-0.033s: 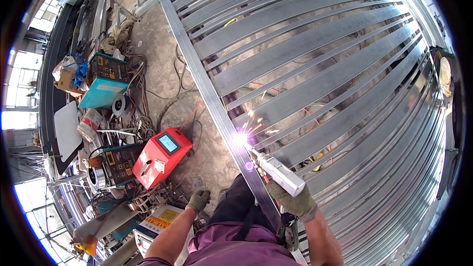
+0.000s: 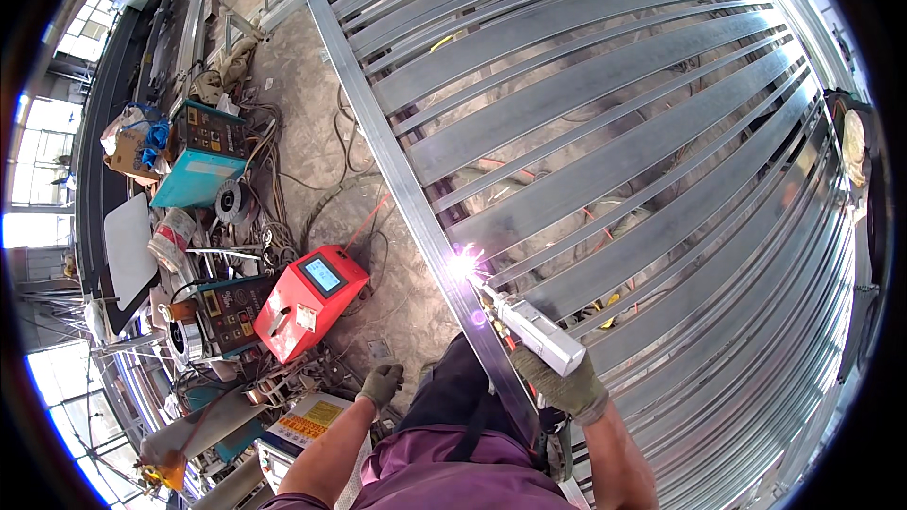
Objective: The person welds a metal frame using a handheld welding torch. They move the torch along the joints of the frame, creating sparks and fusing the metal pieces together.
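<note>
My right hand (image 2: 567, 391), in a grey-green work glove, is closed around a silver-white handheld welding gun (image 2: 540, 338). The gun's nozzle points up and left to a bright weld spot (image 2: 464, 265), where white-violet light and short sparks hide the joint itself. That glow sits on the long metal edge rail (image 2: 378, 127) of a large frame, where cross slats (image 2: 557, 227) meet it. My left hand (image 2: 382, 384), gloved too, hangs left of the rail with its fingers curled in and nothing seen in them.
On the left stand a red machine (image 2: 307, 307) with a screen, a teal welding machine (image 2: 203, 165) and a dark-panelled unit (image 2: 231, 314). Cables (image 2: 274, 170) and a wire spool (image 2: 232, 200) lie around them. A white-and-yellow box (image 2: 307, 425) stands beside my left forearm.
The sparks that flew up and right from the weld spot are shorter now, gathered close around the glow. My hands, the welding gun and the frame look unmoved.
</note>
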The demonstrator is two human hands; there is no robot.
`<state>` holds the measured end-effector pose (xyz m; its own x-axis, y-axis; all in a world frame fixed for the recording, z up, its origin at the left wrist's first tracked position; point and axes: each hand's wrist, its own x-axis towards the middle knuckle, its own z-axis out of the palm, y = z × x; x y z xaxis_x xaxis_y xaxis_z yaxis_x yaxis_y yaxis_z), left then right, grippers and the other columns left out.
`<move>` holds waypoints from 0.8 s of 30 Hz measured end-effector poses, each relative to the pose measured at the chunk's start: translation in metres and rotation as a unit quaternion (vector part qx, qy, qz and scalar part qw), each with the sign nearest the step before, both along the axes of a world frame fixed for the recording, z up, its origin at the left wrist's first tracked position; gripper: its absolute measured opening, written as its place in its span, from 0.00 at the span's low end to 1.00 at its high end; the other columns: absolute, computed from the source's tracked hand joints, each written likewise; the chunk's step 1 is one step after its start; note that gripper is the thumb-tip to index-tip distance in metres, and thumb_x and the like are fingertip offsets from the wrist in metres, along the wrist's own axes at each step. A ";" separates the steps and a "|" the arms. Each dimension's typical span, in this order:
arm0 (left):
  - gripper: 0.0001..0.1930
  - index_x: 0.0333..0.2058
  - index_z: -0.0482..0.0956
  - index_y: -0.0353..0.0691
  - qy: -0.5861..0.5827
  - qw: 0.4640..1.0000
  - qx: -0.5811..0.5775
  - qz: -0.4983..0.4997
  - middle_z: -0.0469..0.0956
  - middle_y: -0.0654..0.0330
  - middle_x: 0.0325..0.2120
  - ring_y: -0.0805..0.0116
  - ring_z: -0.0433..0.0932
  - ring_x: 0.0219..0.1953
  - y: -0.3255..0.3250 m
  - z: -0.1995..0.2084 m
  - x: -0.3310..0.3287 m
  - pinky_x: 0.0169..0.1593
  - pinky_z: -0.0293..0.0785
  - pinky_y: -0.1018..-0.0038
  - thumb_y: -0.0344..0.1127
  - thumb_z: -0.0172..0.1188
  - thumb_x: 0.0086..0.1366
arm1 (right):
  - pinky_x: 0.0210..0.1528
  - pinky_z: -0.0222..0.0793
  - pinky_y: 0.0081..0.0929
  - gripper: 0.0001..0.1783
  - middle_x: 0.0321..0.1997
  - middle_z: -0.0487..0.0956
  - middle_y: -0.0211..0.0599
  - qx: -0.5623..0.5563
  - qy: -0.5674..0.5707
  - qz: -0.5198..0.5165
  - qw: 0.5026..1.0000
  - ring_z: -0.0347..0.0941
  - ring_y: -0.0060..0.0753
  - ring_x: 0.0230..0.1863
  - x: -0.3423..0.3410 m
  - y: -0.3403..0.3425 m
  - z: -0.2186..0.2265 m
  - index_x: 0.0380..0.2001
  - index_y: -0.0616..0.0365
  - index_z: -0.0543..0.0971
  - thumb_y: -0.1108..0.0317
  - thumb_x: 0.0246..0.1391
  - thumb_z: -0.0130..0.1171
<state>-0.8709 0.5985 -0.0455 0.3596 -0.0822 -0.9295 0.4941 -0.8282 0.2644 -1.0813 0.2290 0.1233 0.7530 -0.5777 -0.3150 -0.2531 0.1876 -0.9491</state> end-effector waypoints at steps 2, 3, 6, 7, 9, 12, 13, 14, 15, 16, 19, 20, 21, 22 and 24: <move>0.20 0.51 0.83 0.38 0.000 1.000 0.001 -0.005 0.86 0.60 0.36 0.70 0.80 0.34 0.004 -0.003 0.000 0.38 0.75 0.69 0.51 0.62 0.77 | 0.51 0.85 0.27 0.21 0.50 0.91 0.35 -0.014 0.003 0.007 1.000 0.89 0.27 0.50 0.000 0.000 0.001 0.55 0.58 0.87 0.69 0.59 0.78; 0.20 0.51 0.83 0.38 0.000 1.000 0.001 -0.002 0.86 0.60 0.36 0.70 0.81 0.34 0.005 -0.003 -0.001 0.37 0.75 0.69 0.51 0.62 0.77 | 0.51 0.85 0.27 0.21 0.51 0.91 0.35 -0.029 0.004 0.012 0.999 0.89 0.26 0.50 -0.002 0.000 -0.001 0.56 0.58 0.87 0.69 0.59 0.78; 0.21 0.52 0.83 0.38 -0.001 1.000 0.002 0.005 0.86 0.60 0.36 0.70 0.81 0.33 0.007 -0.005 -0.001 0.37 0.75 0.69 0.51 0.62 0.77 | 0.51 0.84 0.26 0.22 0.51 0.91 0.34 -0.005 -0.009 -0.009 1.000 0.88 0.24 0.51 -0.002 0.004 -0.001 0.56 0.58 0.87 0.69 0.60 0.78; 0.21 0.52 0.83 0.38 -0.002 1.000 0.002 0.008 0.86 0.60 0.36 0.70 0.80 0.33 0.009 -0.006 -0.001 0.37 0.75 0.70 0.51 0.62 0.77 | 0.51 0.84 0.26 0.22 0.52 0.91 0.34 0.014 -0.016 -0.021 1.000 0.88 0.24 0.51 -0.001 0.004 0.000 0.57 0.58 0.87 0.69 0.60 0.78; 0.20 0.52 0.83 0.37 0.001 1.000 -0.003 0.019 0.86 0.60 0.36 0.70 0.80 0.33 0.013 -0.009 -0.002 0.37 0.75 0.70 0.51 0.62 0.77 | 0.51 0.84 0.25 0.22 0.52 0.91 0.33 0.050 0.036 -0.004 0.998 0.88 0.23 0.51 0.002 0.000 0.009 0.57 0.58 0.86 0.68 0.61 0.77; 0.20 0.52 0.82 0.37 0.004 1.000 -0.003 0.025 0.85 0.60 0.35 0.70 0.80 0.32 0.014 -0.011 -0.001 0.36 0.75 0.70 0.50 0.63 0.78 | 0.50 0.84 0.25 0.22 0.51 0.91 0.34 0.055 0.023 -0.008 0.998 0.88 0.23 0.50 0.000 0.000 0.006 0.57 0.59 0.86 0.67 0.61 0.77; 0.20 0.52 0.82 0.37 0.005 1.000 0.000 0.028 0.85 0.60 0.35 0.70 0.80 0.31 0.014 -0.011 -0.001 0.36 0.75 0.70 0.49 0.63 0.78 | 0.50 0.84 0.26 0.22 0.50 0.91 0.34 0.048 0.003 -0.011 0.999 0.88 0.24 0.49 0.000 0.000 0.003 0.57 0.59 0.86 0.67 0.61 0.77; 0.19 0.52 0.82 0.36 0.004 1.000 0.001 0.028 0.85 0.60 0.34 0.70 0.80 0.31 0.015 -0.011 -0.001 0.36 0.74 0.70 0.49 0.63 0.78 | 0.49 0.84 0.26 0.22 0.50 0.91 0.35 0.013 0.000 -0.002 1.000 0.88 0.24 0.49 0.000 0.000 0.000 0.57 0.59 0.86 0.67 0.61 0.77; 0.19 0.51 0.82 0.36 0.003 1.000 0.003 0.028 0.85 0.60 0.34 0.70 0.80 0.31 0.015 -0.011 -0.002 0.36 0.74 0.70 0.48 0.62 0.78 | 0.48 0.84 0.26 0.22 0.49 0.91 0.35 -0.023 -0.004 0.008 1.000 0.88 0.24 0.48 -0.001 0.000 -0.003 0.57 0.59 0.86 0.66 0.61 0.77; 0.18 0.51 0.82 0.36 0.002 1.000 0.004 0.026 0.85 0.60 0.34 0.70 0.81 0.31 0.015 -0.011 -0.002 0.36 0.74 0.70 0.48 0.62 0.78 | 0.48 0.84 0.26 0.23 0.48 0.91 0.36 -0.059 -0.006 0.016 0.998 0.88 0.24 0.47 -0.002 -0.001 -0.004 0.57 0.59 0.86 0.66 0.61 0.77; 0.18 0.51 0.82 0.36 0.002 0.999 0.003 0.040 0.85 0.60 0.34 0.70 0.80 0.31 0.018 -0.012 -0.004 0.35 0.74 0.70 0.47 0.62 0.78 | 0.57 0.80 0.28 0.25 0.57 0.87 0.39 0.022 0.051 0.061 0.997 0.84 0.30 0.57 -0.004 -0.006 0.010 0.64 0.64 0.80 0.70 0.66 0.71; 0.21 0.53 0.82 0.35 0.007 0.999 0.005 0.032 0.86 0.60 0.35 0.70 0.82 0.33 0.021 -0.015 -0.004 0.37 0.75 0.71 0.49 0.61 0.78 | 0.57 0.80 0.28 0.25 0.58 0.87 0.39 0.013 0.057 0.065 0.996 0.84 0.31 0.57 -0.001 -0.008 0.014 0.64 0.64 0.80 0.70 0.66 0.71; 0.24 0.55 0.82 0.34 0.012 1.000 0.007 0.024 0.87 0.61 0.37 0.70 0.83 0.34 0.024 -0.017 -0.004 0.39 0.76 0.71 0.52 0.60 0.79 | 0.58 0.80 0.29 0.25 0.58 0.87 0.40 0.033 0.057 0.057 0.996 0.84 0.31 0.57 -0.003 -0.006 0.012 0.64 0.64 0.80 0.70 0.66 0.71; 0.25 0.56 0.82 0.33 0.015 0.999 -0.006 0.028 0.87 0.60 0.37 0.70 0.83 0.34 0.021 -0.018 -0.004 0.39 0.76 0.71 0.52 0.59 0.79 | 0.58 0.80 0.29 0.25 0.58 0.87 0.40 0.014 0.053 0.066 0.996 0.84 0.31 0.57 -0.004 -0.007 0.009 0.64 0.64 0.80 0.70 0.66 0.71; 0.24 0.56 0.82 0.33 0.008 1.000 0.006 0.013 0.87 0.60 0.37 0.70 0.83 0.34 0.019 -0.016 -0.005 0.39 0.76 0.71 0.51 0.59 0.79 | 0.58 0.80 0.29 0.25 0.58 0.86 0.40 0.001 0.052 0.072 0.996 0.84 0.31 0.57 -0.008 -0.005 0.004 0.64 0.64 0.80 0.70 0.66 0.71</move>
<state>-0.8757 0.6171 -0.0612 0.3463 -0.0626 -0.9360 0.5200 -0.8177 0.2471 -1.0889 0.2236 0.1277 0.7915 -0.4646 -0.3970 -0.3746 0.1443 -0.9159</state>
